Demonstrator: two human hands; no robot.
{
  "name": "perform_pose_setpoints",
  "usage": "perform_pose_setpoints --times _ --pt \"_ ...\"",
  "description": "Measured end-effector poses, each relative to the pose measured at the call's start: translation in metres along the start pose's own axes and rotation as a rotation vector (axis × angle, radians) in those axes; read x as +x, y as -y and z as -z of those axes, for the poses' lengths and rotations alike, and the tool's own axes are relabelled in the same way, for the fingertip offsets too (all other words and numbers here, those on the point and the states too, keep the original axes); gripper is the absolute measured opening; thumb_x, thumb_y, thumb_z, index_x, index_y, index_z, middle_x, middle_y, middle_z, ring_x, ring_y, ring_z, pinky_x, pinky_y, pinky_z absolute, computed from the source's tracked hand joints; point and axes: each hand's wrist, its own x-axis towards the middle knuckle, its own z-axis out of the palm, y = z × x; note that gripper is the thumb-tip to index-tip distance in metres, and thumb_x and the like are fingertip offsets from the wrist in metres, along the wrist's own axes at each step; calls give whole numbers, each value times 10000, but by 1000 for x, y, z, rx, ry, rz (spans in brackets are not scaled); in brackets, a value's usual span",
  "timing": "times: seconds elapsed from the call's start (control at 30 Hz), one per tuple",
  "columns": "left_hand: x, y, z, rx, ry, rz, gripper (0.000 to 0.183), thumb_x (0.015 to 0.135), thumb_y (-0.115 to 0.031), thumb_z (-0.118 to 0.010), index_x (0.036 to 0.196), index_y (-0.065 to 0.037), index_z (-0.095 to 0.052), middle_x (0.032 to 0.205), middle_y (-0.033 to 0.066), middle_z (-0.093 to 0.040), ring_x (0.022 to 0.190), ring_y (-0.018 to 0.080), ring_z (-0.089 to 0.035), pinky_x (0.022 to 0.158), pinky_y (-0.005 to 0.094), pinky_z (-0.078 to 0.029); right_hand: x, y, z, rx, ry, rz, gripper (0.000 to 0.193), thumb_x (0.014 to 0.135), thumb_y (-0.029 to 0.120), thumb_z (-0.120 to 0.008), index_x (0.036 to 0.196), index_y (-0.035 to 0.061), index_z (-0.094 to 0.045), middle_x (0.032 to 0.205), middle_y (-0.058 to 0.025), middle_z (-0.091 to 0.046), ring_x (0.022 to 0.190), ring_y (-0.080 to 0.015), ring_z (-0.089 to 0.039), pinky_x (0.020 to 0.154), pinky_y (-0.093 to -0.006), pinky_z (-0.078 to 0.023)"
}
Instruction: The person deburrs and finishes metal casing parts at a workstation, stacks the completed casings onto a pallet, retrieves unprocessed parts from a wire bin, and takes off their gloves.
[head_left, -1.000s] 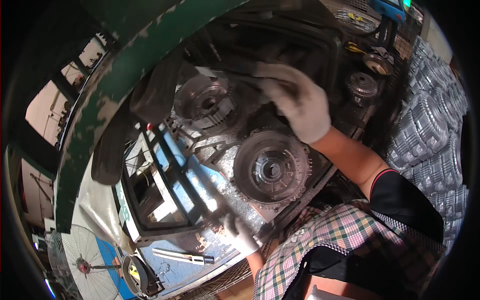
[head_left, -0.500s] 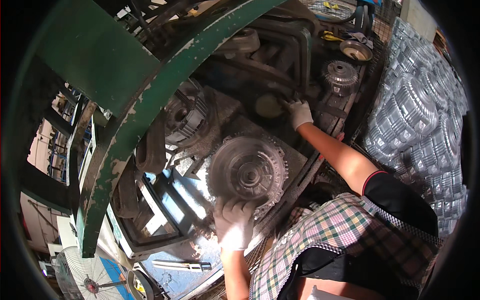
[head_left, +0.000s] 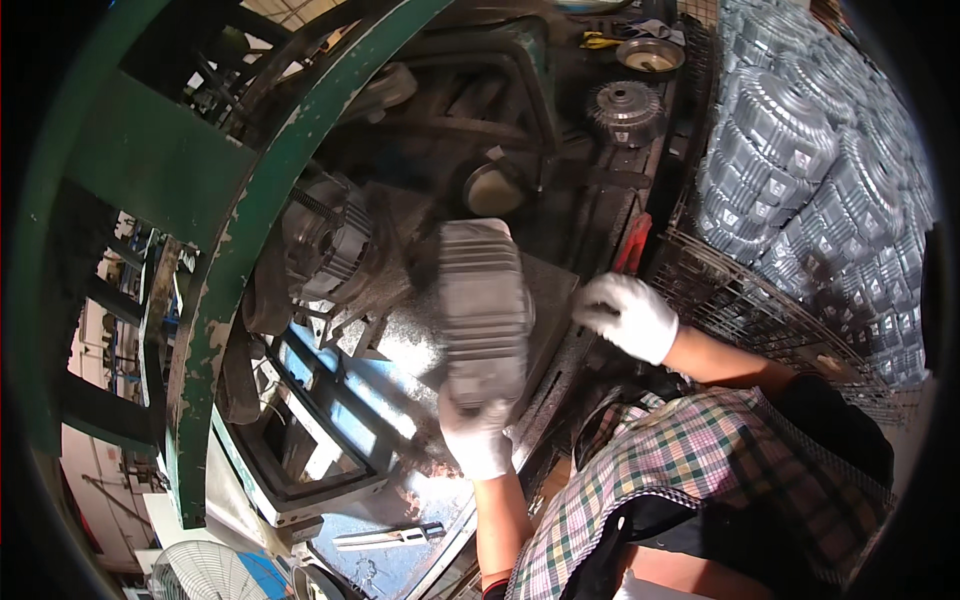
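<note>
A round ribbed metal casting [head_left: 482, 310] stands tipped up on its edge over the bench plate, its ribbed side showing. My left hand [head_left: 477, 438], in a white glove, grips its lower rim. To the right of the casting and apart from it is my right hand [head_left: 632, 318], also gloved. Its dirty fingertips curl in toward the thumb; whatever they may hold, if anything, is hidden. Beyond the casting lies a round dish [head_left: 493, 188] with a pale, flat inside. A second finned casting [head_left: 335, 235] sits in the machine at the left, below a threaded spring-like part.
A curved green machine frame [head_left: 255, 200] arches over the left side. Stacked shiny castings [head_left: 770, 150] fill a wire cage [head_left: 760, 275] at the right. Another casting [head_left: 625, 110] and a metal bowl [head_left: 650, 58] stand at the far right. Calipers [head_left: 390, 537] lie near the front.
The casting that lay flat, open side up, is now tipped on edge by my left hand. My right hand has drawn back from beside the dish toward me. The head view has shifted.
</note>
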Motion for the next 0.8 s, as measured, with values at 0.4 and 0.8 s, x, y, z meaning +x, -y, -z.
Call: perform_pose_setpoints --times 0.4,0.8 --pt "-60 -31 -144 -879 126 671 635 969 -518 -433 1403 -55 -431 1461 111 -419 1328 303 -382 1110 506 -277 -73 27 184 -394 120 -74 245 759 253 -696 961 126 -641 811 -97 -593 723 -267 -637 629 -395 -512" --pt "-239 -134 -389 -499 1140 -84 607 983 -397 -480 1437 -20 -338 1433 134 -403 1277 282 -414 1066 461 -333 -313 30 468 -604 -349 -299 206 607 103 -739 793 68 -659 760 -107 -588 718 -296 -597 642 -414 -470"
